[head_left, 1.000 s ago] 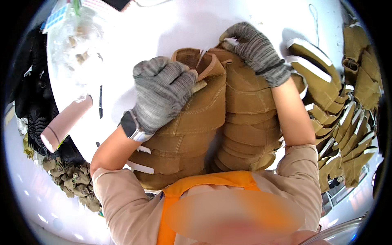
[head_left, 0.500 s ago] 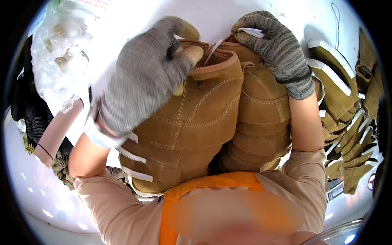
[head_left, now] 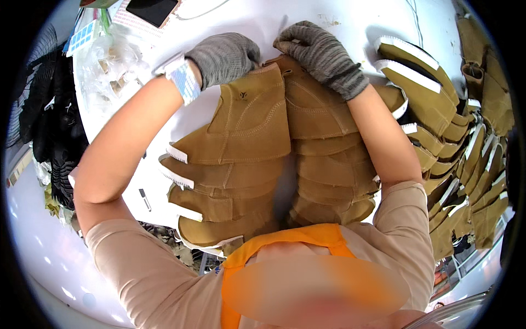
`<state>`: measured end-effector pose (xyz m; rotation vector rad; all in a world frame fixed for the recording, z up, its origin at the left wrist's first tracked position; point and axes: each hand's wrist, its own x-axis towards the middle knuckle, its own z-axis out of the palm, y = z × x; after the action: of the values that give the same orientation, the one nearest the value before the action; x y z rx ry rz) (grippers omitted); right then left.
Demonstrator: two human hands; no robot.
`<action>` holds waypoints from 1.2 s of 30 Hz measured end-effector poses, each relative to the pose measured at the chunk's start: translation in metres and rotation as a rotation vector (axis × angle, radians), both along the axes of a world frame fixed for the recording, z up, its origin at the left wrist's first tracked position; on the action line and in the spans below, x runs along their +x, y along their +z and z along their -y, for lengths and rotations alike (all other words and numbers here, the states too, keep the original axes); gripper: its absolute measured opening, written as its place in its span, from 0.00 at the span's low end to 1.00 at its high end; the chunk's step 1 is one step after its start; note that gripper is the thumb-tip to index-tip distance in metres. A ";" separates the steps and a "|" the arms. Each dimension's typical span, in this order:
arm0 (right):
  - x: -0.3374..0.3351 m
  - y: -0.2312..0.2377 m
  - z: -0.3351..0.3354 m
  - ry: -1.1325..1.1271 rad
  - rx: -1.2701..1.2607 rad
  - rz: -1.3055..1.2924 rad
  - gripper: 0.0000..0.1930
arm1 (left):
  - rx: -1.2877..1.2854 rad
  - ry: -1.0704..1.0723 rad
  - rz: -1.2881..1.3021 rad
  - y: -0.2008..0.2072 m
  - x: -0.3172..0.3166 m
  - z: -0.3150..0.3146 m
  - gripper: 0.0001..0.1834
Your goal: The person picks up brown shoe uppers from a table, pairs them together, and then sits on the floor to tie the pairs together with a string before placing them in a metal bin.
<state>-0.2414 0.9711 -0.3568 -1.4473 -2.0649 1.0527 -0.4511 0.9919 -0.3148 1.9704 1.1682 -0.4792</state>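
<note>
Two stacks of brown suede boot uppers with stitched seams lie side by side before me, the left stack (head_left: 255, 118) and the right stack (head_left: 320, 109). White toothed strips edge the toes on the left. My left hand (head_left: 227, 57), in a grey knit glove, has its fingers curled at the collar of the left stack's top upper. Its fingertips are partly hidden. My right hand (head_left: 320, 55), gloved alike, is closed over the right stack's collar. A thin pale tip shows just above its fingers; what it belongs to is unclear.
More brown uppers with white edging (head_left: 419, 82) pile up along the right. At the far left are a clear plastic bag (head_left: 112, 57), a phone (head_left: 153, 10) and dark fabric (head_left: 55, 131). A marker (head_left: 144, 200) lies on the white table (head_left: 186, 118).
Both hands have moved away from me. My left hand has gone from thumb and fingers apart to curled. The left top upper's collar now looks flattened, and the white piece in my right hand is largely out of sight.
</note>
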 end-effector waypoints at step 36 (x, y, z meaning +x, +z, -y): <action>-0.009 0.001 0.068 -0.093 -0.183 -0.264 0.13 | 0.112 0.451 0.394 0.000 0.005 0.053 0.14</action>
<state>-0.2502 0.9035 -0.3559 -1.3882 -1.7386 1.3434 -0.4458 0.9391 -0.3148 1.7118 1.3424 0.2025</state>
